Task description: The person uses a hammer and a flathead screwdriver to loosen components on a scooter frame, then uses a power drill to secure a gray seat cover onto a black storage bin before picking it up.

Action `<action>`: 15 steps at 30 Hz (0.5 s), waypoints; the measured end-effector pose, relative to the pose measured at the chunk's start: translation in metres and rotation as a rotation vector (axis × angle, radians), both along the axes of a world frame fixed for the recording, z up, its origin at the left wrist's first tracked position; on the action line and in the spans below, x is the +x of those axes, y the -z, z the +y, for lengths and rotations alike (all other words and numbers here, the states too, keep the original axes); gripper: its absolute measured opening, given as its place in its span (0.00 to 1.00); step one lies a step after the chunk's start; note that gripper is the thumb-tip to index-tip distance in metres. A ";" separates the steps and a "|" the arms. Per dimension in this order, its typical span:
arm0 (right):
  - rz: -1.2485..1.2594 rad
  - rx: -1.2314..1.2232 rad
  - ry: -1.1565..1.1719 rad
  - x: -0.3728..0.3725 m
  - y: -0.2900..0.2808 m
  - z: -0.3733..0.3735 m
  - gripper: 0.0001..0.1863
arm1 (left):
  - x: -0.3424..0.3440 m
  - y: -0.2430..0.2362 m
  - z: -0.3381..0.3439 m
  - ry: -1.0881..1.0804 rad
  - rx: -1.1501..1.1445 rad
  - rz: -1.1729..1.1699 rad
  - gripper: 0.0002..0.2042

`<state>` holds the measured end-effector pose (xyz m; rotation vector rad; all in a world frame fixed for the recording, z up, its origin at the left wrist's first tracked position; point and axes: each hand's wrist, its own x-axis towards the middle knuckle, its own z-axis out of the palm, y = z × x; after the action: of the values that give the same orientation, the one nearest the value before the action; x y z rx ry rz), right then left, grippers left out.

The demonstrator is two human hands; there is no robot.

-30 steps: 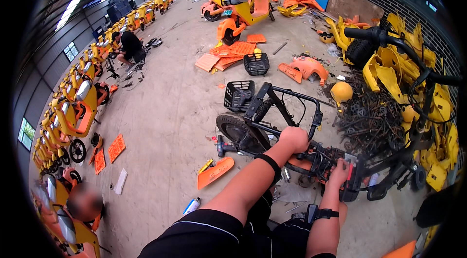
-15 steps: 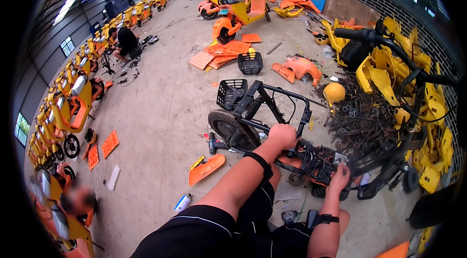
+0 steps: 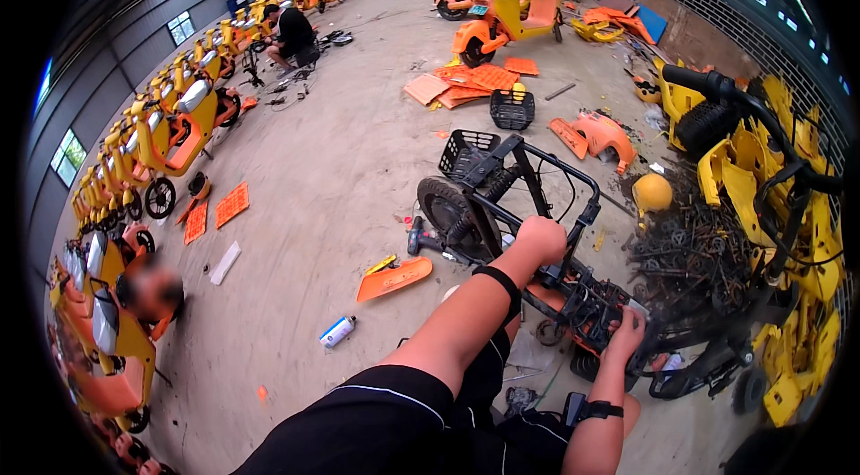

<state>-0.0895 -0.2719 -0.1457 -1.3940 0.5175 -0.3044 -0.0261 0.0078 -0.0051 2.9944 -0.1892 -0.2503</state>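
Note:
A stripped black scooter frame [image 3: 587, 197] stands before me, its rear wheel [image 3: 445, 211] at the far left end. My left hand [image 3: 542, 240] is clenched in a fist at the frame's middle, beside a tube; what lies inside the fingers is hidden. Lower right, my right hand [image 3: 627, 332] has its fingers closed at the edge of the dark cluster of wires and parts [image 3: 591, 303] in the floor section. A small pale piece shows by its fingertips, too small to name. The handlebar [image 3: 717, 85] rises at the right.
Yellow body panels [image 3: 730, 179] and a heap of dark metal parts [image 3: 690, 251] lie right of the frame. A power drill [image 3: 419, 238], an orange panel [image 3: 394, 278] and a spray can [image 3: 338, 332] are on the floor at left. Farther off, a person [image 3: 291, 36] crouches beside rows of scooters.
My view has turned a little left, so the whole scene sits further right in the picture. Both hands remain at about the same spots on the scooter frame.

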 end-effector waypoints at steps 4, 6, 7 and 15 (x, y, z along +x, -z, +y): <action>0.004 0.055 -0.054 -0.001 -0.003 -0.009 0.10 | -0.002 0.000 0.001 -0.015 0.005 0.017 0.13; -0.002 0.049 -0.078 0.000 0.001 -0.015 0.10 | 0.000 -0.001 -0.001 -0.015 0.009 0.017 0.13; -0.010 0.037 -0.093 0.002 0.005 -0.019 0.10 | 0.001 -0.001 -0.003 -0.014 0.015 0.015 0.13; -0.051 0.017 -0.109 0.001 0.009 -0.021 0.11 | 0.000 -0.009 -0.004 -0.003 -0.004 0.034 0.12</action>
<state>-0.0888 -0.2925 -0.1544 -1.3889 0.3995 -0.2460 -0.0259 0.0041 0.0038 2.9836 -0.1808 -0.3000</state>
